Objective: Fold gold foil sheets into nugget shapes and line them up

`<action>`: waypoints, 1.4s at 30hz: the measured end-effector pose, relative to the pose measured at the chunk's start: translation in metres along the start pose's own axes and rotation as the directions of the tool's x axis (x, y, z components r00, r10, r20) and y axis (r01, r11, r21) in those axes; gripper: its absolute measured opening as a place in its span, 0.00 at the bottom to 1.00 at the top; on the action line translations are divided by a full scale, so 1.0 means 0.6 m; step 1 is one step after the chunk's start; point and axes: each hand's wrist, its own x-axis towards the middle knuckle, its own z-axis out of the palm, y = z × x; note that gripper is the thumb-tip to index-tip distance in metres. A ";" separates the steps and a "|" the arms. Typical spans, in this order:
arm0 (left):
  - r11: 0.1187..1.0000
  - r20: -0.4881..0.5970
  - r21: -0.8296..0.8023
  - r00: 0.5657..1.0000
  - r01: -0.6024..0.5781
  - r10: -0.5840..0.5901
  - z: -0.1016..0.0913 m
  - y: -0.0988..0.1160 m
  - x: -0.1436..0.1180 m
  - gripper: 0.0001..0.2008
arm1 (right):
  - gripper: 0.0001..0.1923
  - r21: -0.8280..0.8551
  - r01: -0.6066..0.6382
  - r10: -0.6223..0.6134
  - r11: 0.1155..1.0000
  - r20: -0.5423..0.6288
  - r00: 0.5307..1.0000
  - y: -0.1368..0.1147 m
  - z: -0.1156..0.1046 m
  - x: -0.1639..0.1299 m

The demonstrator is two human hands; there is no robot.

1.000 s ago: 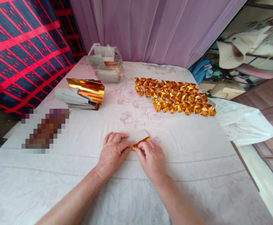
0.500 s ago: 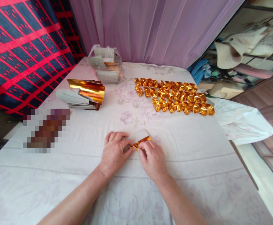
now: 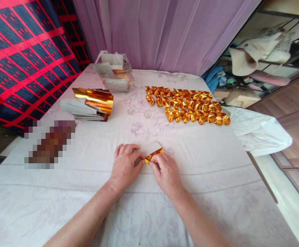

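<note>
A sheet of gold foil paper lies on the cloth between my hands, pale side up, with a shiny gold strip folded over along its near edge. My left hand pinches the left end of that fold between thumb and fingers. At the fold's middle and right, my right hand grips with thumb and forefinger, its other fingers curled. Both hands rest low on the table, and they hide part of the near edge. Beyond them stand rows of folded gold foil pieces.
Left of centre sits a curled stack of gold foil sheets. Behind it is a clear plastic bag of more sheets. A blurred-out object lies at left. Shelves with a hat and a white plastic bag are at right.
The fold between my fingertips looks flatter, and its small peaked bit of gold is pressed down. My hands have barely moved; the whole view has shifted slightly.
</note>
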 end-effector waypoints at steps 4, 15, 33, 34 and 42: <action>1.000 0.012 -0.009 1.000 0.002 -0.002 -0.002 -0.002 0.000 0.07 | 0.07 0.044 0.010 -0.011 0.999 0.018 1.000 0.008 -0.005 -0.001; 1.000 0.023 -0.010 1.000 -0.008 0.008 -0.002 -0.007 0.002 0.09 | 0.06 -0.109 -0.158 0.158 0.981 -0.008 0.987 -0.026 0.008 0.008; 0.998 0.020 -0.007 0.998 -0.058 0.058 0.002 -0.023 0.003 0.16 | 0.13 0.242 -0.106 0.074 0.964 0.141 0.987 0.019 -0.009 0.015; 0.998 0.016 -0.004 0.998 -0.059 0.059 0.001 -0.022 0.003 0.17 | 0.13 0.247 -0.093 0.064 0.965 0.125 0.990 0.021 -0.007 0.014; 0.996 -0.034 0.040 0.997 -0.074 0.076 0.003 -0.014 0.000 0.04 | 0.08 0.343 0.053 -0.036 0.938 -0.057 0.998 0.035 -0.002 -0.001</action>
